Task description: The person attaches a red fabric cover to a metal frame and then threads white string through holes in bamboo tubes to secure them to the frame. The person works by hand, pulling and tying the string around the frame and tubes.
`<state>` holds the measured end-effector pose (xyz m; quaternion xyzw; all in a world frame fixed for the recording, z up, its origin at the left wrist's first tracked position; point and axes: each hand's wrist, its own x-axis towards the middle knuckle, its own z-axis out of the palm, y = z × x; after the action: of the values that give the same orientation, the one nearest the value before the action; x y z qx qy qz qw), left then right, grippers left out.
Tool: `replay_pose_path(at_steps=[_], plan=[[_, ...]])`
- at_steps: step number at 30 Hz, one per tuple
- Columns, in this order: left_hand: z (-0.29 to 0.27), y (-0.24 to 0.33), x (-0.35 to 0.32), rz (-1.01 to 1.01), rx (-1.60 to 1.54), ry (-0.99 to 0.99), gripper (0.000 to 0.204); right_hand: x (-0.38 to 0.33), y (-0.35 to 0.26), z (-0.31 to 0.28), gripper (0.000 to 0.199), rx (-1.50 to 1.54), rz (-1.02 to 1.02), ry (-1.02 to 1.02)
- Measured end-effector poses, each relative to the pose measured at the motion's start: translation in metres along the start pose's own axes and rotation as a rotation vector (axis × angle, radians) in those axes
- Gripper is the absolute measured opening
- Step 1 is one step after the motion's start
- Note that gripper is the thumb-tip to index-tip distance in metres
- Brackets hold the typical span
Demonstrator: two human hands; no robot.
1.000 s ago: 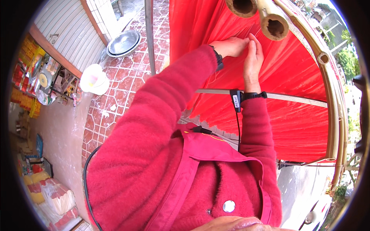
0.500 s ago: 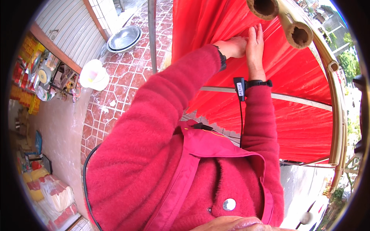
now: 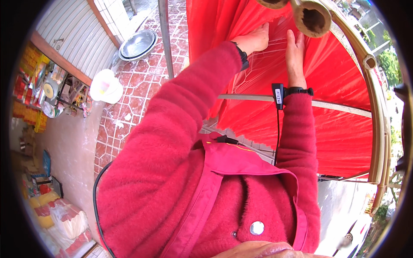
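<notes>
Bright red, cloth-like material [image 3: 340, 81] hangs in many fine folds in front of me. My left hand [image 3: 256, 39] lies against it at the upper middle, fingers stretched out, with some fingers hidden from view. To its right, my right hand [image 3: 295, 58] is upright and flat against the red folds, thumb and fingers apart. A gap separates the two hands, and thin pale lines run across the red there; I cannot tell whether they are threads or creases. The cut end of a bamboo pole [image 3: 312, 19] juts out just above my right hand.
A long bamboo rail [image 3: 378, 142] curves down the right side, and a pale bar [image 3: 335, 107] crosses the red material. A grey post [image 3: 164, 38] stands at left. On the tiled floor are metal basins [image 3: 137, 44] and a white bucket [image 3: 106, 87]. Cluttered shelves [image 3: 51, 90] line the left.
My hands were together on the red material and have moved apart, the left one leftward and up, the right one rightward. The bamboo ends sit higher and farther left in view.
</notes>
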<state>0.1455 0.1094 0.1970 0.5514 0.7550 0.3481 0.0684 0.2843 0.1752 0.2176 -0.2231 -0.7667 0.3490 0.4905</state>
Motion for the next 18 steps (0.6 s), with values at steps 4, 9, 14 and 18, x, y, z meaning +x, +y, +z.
replay_pose_path(at_steps=[4,9,14,18], plan=[[0.018,-0.021,0.002,-0.028,0.025,0.056,0.059,-0.002,-0.004,0.000,0.072,-0.040,-0.039,0.000],[0.034,-0.038,-0.016,0.204,0.598,0.072,0.045,-0.006,-0.008,0.002,0.071,-0.009,-0.084,-0.004],[0.033,-0.037,-0.034,0.389,1.168,0.016,0.045,-0.013,-0.010,0.000,0.065,-0.019,-0.112,-0.046],[0.032,-0.033,-0.040,0.326,1.210,0.039,0.050,-0.018,-0.016,-0.002,0.063,0.048,-0.099,-0.055]])
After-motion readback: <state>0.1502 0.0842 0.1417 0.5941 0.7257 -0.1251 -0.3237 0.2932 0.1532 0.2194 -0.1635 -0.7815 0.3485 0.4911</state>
